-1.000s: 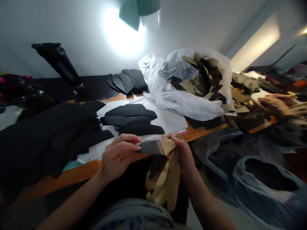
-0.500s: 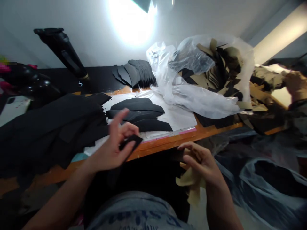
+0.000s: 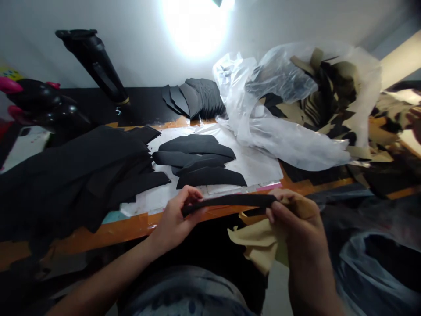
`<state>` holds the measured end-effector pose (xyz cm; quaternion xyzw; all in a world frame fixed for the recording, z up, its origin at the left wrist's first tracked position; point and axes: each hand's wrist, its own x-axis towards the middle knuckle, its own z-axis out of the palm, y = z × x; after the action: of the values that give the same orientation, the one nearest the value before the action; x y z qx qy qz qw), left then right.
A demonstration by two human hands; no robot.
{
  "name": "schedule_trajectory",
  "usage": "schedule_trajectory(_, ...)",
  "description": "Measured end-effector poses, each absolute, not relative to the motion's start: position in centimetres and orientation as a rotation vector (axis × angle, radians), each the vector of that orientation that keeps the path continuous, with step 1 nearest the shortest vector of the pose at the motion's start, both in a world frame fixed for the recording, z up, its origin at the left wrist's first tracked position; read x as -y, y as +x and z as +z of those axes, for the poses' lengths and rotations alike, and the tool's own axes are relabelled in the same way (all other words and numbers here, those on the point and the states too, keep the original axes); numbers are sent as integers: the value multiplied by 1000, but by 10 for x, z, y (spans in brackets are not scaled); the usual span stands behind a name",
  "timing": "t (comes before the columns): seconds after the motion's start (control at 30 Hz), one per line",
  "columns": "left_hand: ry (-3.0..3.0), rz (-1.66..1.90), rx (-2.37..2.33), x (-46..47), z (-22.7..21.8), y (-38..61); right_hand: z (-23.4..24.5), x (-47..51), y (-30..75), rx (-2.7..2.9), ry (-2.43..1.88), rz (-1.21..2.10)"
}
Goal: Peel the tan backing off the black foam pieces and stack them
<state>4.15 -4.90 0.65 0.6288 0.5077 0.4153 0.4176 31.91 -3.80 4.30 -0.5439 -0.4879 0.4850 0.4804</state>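
A long, thin black strip [image 3: 230,201] stretches between both hands just in front of the table's near edge. My left hand [image 3: 176,218] pinches its left end between thumb and fingers. My right hand [image 3: 292,219] grips its right end and also holds a bunch of tan backing paper pieces [image 3: 255,241] that hang below the palm. Beyond the strip, several curved black cut pieces [image 3: 200,162] lie overlapped on a white sheet [image 3: 256,164] on the orange-edged table [image 3: 108,230].
A heap of black material [image 3: 66,175] covers the left of the table. At the back stand a fanned stack of dark pieces [image 3: 197,98] and a black tool [image 3: 95,61]. A clear plastic bag [image 3: 296,101] of tan and black scraps lies right. Plastic-lined bins [image 3: 378,263] stand lower right.
The hands pulled apart, the left taking a black piece away from the tan papers, then came back together. Both now hold one black strip stretched between them. The view shifted slightly.
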Motion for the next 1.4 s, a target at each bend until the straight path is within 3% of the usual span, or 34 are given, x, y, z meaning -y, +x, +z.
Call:
schedule_trajectory(0.33, 1702, 1159, -1860, 24, -6, 30, 7, -15, 307, 1364, -1545, 866)
schedule_trajectory(0.63, 2017, 1043, -1971, 8, -9, 34, -19, -28, 299, 1493, -1656, 836)
schedule_trajectory(1.13, 2387, 763, -2041, 7, -12, 42, -20, -25, 299, 1532, -1730, 764)
schedule_trajectory(1.4, 2391, 671, -2110, 4, -14, 44, -17, -32, 297, 2003, -1807, 373)
